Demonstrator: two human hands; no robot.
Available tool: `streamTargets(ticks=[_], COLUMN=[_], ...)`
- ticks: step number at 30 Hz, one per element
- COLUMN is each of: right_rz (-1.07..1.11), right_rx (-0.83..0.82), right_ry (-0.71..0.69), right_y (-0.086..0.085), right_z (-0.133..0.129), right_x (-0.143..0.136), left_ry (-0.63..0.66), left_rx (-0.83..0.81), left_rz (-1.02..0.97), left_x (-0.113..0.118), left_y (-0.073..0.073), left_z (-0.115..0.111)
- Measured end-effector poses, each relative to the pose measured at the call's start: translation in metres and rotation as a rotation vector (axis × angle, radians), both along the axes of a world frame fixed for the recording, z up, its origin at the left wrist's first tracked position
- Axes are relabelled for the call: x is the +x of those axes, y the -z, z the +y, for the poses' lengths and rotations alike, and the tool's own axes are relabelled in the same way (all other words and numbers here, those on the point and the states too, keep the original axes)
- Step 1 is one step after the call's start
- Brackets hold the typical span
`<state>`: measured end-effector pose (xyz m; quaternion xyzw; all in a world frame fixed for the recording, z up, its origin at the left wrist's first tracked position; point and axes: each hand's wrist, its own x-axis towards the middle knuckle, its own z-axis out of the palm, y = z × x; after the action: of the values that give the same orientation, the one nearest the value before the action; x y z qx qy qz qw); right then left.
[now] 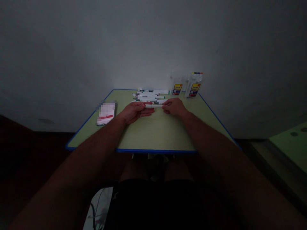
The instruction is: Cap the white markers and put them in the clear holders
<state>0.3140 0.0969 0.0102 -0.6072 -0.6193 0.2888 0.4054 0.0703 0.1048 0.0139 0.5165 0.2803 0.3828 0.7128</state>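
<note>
A white marker [157,106] lies level between my two hands, above the middle of the green table. Its left end rests under the thumb of my left hand [136,111], whose other fingers stretch out beneath it. At the marker's right end, the fingertips of my right hand [175,107] pinch it. Just behind my hands, several white markers [150,95] lie sideways in a loose pile, some with coloured ends.
The green table [155,137] has a blue edge. Two clear cases [177,89] with yellow labels stand at the back right, the right one [194,88] holding markers. A booklet or packet [106,113] lies at the left. A wall rises behind.
</note>
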Motion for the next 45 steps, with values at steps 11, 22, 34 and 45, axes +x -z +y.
streamTargets(ticks=[11, 22, 34, 45], right_rz=[0.201, 0.076, 0.132, 0.211], right_rx=[-0.020, 0.034, 0.195, 0.321], right_ry=[0.007, -0.026, -0.072, -0.228], right_y=[-0.002, 0.003, -0.004, -0.008], right_z=[-0.001, 0.002, -0.003, -0.012], right_x=[0.001, 0.001, -0.010, -0.027], left_ry=[0.057, 0.057, -0.485, -0.490], left_rx=[0.059, 0.125, 0.150, 0.071], left_rz=[-0.021, -0.001, 0.009, 0.092], left_x=[0.005, 0.005, 0.006, 0.008], left_y=[-0.002, 0.000, -0.002, -0.005], left_z=[-0.005, -0.007, 0.005, 0.005])
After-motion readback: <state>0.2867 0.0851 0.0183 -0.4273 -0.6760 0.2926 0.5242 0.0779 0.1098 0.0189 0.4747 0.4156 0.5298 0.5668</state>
